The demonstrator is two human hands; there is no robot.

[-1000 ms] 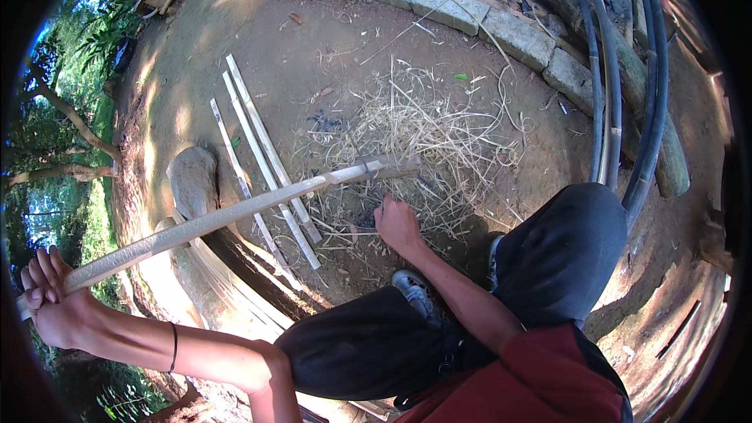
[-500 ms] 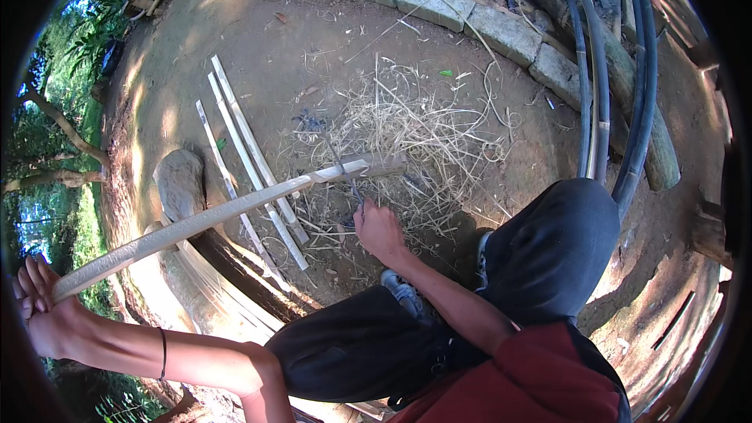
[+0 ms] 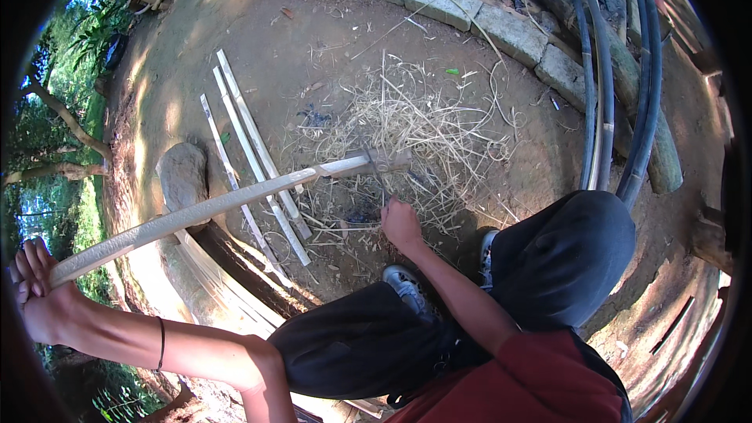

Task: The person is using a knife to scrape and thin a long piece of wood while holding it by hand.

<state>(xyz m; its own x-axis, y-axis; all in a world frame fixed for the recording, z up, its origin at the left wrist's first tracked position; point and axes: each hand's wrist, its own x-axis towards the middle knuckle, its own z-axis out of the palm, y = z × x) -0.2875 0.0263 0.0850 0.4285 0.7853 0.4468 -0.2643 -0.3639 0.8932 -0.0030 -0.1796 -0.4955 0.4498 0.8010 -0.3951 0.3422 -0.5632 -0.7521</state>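
My left hand (image 3: 47, 298) is closed around the near end of a long, pale bamboo strip (image 3: 211, 207) at the left edge. The strip slants up and rightward across the view, its far end over a heap of shavings (image 3: 439, 121). My right hand (image 3: 401, 225) grips the handle of a dark, thin-bladed knife (image 3: 381, 178). Its blade lies across the strip close to the far end. The handle is mostly hidden in my fist.
Several split bamboo strips (image 3: 254, 153) lie on the dirt beside a rounded stone (image 3: 182, 176). Dark bamboo poles (image 3: 603, 94) lean past my right knee, near a log (image 3: 666, 164). A stone kerb (image 3: 439, 4) curves across the back.
My right hand and the knife have slid rightward along the strip, nearer its far end. My left hand keeps its hold on the near end.
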